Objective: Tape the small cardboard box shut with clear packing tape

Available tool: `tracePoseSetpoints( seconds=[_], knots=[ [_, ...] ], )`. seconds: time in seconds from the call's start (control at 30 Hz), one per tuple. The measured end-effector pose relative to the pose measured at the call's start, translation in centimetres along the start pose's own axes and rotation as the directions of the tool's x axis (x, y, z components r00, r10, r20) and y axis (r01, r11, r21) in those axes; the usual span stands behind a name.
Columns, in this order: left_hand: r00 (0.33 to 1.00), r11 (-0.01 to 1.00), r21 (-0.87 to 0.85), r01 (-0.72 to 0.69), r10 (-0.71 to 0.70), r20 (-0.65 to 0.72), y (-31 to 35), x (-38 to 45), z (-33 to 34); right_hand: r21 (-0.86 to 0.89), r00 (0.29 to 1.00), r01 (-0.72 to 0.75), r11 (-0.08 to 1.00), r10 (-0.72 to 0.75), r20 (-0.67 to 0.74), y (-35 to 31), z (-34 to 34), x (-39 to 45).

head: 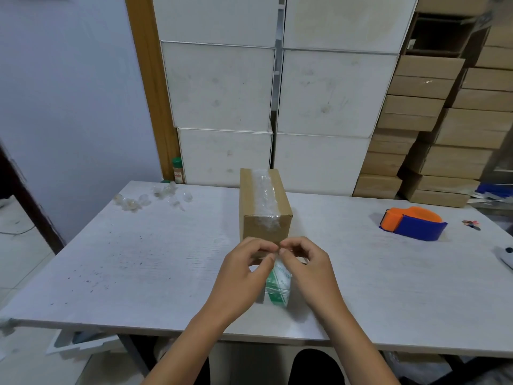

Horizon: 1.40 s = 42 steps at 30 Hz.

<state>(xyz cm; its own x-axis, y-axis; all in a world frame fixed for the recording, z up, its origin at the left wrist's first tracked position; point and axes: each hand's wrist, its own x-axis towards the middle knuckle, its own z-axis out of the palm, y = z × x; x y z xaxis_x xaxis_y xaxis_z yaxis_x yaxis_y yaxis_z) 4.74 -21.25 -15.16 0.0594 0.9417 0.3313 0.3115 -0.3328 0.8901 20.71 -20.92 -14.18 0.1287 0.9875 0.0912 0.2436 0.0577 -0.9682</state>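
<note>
A small brown cardboard box (265,202) stands upright at the middle of the white table (155,254). A crinkled strip of clear tape runs along its top and down its near face. Just in front of the box, my left hand (244,273) and my right hand (306,266) meet fingertip to fingertip. Together they pinch the top edge of a small clear plastic bag with green print (277,284), which hangs between them down to the table. An orange and blue tape dispenser (412,223) lies on the table to the right, apart from both hands.
Crumpled bits of clear tape (151,197) lie at the table's far left. A green-capped bottle (177,170) stands behind the table. White boxes (222,87) and brown cartons (433,134) are stacked against the back wall. A white object (506,257) sits at the right edge.
</note>
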Motion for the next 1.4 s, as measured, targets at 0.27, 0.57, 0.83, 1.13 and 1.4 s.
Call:
tracePoseSetpoints(
  seconds=[0.27,0.57,0.83,1.13,1.4],
  knots=[
    [0.999,0.988,0.149,-0.035,0.038,-0.013,-0.8,0.1,-0.1,0.144,0.987,-0.158,0.977,0.159,0.005,1.0,0.2,-2.7],
    [0.997,0.997,0.011,0.077,-0.077,-0.021,-1.7,-0.3,-0.7,0.006,0.998,0.033,0.999,-0.034,0.057,1.1,0.7,-3.4],
    [0.983,0.981,0.083,0.175,-0.178,0.032,-3.8,-1.1,-1.7,-0.700,0.910,0.400,0.592,-0.345,0.229,3.4,3.1,-2.6],
    [0.987,0.962,0.230,0.148,-0.157,0.021,-3.7,-0.8,-2.2,-0.673,0.905,0.422,0.607,-0.327,0.273,3.2,2.8,-2.0],
    [0.993,0.966,0.233,0.109,-0.119,0.028,-2.8,-0.3,-2.0,-0.599,0.908,0.412,0.686,-0.361,0.211,2.8,2.1,-1.2]
  ],
)
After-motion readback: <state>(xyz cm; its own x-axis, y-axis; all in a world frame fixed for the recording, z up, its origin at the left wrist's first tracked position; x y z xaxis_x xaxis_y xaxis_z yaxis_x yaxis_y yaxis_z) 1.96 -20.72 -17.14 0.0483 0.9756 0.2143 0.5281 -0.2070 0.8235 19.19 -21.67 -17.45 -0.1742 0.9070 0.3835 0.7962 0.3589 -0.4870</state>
